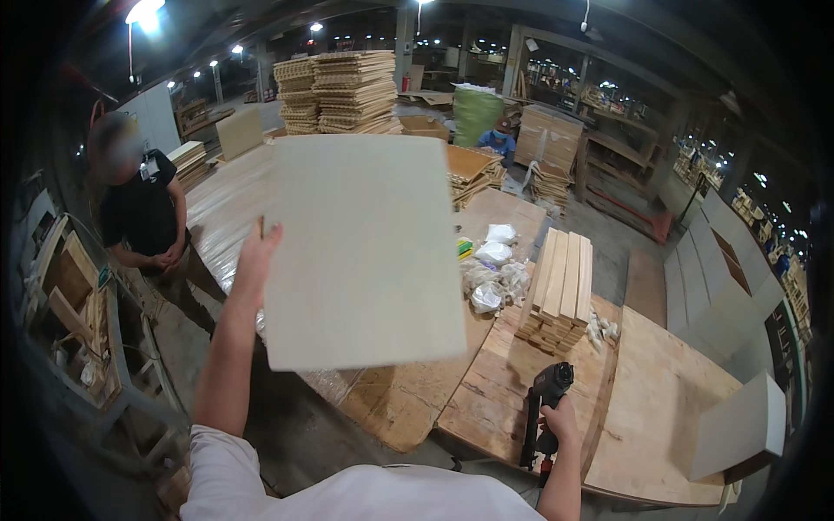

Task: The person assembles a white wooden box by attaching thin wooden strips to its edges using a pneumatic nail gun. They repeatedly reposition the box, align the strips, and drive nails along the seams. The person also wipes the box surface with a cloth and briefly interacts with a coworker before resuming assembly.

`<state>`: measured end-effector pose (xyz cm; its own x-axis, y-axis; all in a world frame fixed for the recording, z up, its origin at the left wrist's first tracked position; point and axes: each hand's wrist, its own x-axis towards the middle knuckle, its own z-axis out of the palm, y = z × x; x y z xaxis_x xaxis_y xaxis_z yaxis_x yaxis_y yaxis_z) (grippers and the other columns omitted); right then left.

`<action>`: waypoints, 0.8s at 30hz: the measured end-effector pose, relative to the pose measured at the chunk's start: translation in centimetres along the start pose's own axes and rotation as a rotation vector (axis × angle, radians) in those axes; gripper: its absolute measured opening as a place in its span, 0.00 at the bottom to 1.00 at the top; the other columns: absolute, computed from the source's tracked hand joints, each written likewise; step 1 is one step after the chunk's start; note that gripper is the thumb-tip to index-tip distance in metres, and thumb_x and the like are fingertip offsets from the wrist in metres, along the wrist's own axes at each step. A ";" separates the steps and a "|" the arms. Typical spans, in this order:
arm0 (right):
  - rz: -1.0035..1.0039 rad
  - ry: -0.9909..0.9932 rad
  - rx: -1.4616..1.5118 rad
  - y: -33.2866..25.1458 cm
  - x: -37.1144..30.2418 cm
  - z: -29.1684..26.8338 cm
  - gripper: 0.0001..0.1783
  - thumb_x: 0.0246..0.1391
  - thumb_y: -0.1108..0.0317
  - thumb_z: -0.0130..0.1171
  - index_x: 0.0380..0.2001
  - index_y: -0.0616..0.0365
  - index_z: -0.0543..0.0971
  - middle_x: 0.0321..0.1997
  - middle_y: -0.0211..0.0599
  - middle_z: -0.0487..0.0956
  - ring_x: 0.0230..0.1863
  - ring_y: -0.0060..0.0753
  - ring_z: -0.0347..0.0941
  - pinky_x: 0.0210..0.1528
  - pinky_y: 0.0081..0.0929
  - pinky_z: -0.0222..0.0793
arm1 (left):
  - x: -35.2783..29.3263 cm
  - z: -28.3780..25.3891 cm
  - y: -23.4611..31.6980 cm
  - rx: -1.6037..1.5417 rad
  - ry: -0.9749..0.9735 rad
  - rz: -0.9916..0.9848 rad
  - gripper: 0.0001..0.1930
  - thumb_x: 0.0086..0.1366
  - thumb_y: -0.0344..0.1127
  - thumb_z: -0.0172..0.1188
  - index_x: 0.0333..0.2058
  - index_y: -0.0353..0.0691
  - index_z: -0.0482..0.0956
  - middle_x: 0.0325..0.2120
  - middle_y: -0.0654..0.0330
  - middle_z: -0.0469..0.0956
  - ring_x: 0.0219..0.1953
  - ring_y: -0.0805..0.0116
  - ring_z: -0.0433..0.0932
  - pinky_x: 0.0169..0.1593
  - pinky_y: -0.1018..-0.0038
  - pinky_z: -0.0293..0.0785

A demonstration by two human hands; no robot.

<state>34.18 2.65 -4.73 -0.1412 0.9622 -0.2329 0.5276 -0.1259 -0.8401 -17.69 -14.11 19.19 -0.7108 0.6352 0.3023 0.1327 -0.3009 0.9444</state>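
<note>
The left hand (254, 252) holds a pale rectangular panel (360, 252) up in the air by its left edge, fingers clamped on it, above the plywood surface (512, 399). The right hand (560, 425) is clenched around the grip of a black nail gun (543, 408) low by the surface's near edge. A stack of light wooden boards (560, 282) lies further back beside what seem to be white plastic bags (495, 269). Another person (143, 217) stands at left, hands clasped.

A single head-worn fisheye view looks down, close over the workbench (521, 391).
</note>
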 end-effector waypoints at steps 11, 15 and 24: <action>0.072 -0.079 0.147 -1.4 -0.1 0.5 0.24 0.43 0.77 0.55 0.47 0.68 0.64 0.32 0.44 0.75 0.21 0.35 0.77 0.20 0.29 0.75 | 9.6 -10.6 -8.6 -0.419 0.072 -0.147 0.28 0.69 0.50 0.47 0.59 0.36 0.60 0.51 0.56 0.72 0.51 0.60 0.72 0.57 0.62 0.67; 0.074 -0.033 0.104 -2.2 -0.7 0.8 0.21 0.49 0.73 0.57 0.46 0.67 0.66 0.32 0.44 0.76 0.18 0.36 0.77 0.17 0.29 0.72 | 1.9 -12.2 -17.3 -0.567 -0.011 -0.055 0.35 0.69 0.64 0.36 0.64 0.44 0.55 0.53 0.58 0.71 0.53 0.62 0.72 0.58 0.62 0.66; 0.071 -0.048 0.190 -2.6 -0.7 1.9 0.20 0.56 0.60 0.57 0.44 0.65 0.70 0.32 0.42 0.75 0.18 0.36 0.77 0.16 0.30 0.71 | -7.6 -4.0 -26.1 0.211 -0.046 -0.109 0.16 0.62 0.33 0.61 0.46 0.31 0.75 0.40 0.54 0.80 0.43 0.66 0.78 0.47 0.71 0.71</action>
<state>31.28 1.84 -3.28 -0.1514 0.9372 -0.3143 0.3710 -0.2409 -0.8968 -18.56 -13.93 -8.29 -0.6971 0.6891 0.1978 0.2014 -0.0765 0.9765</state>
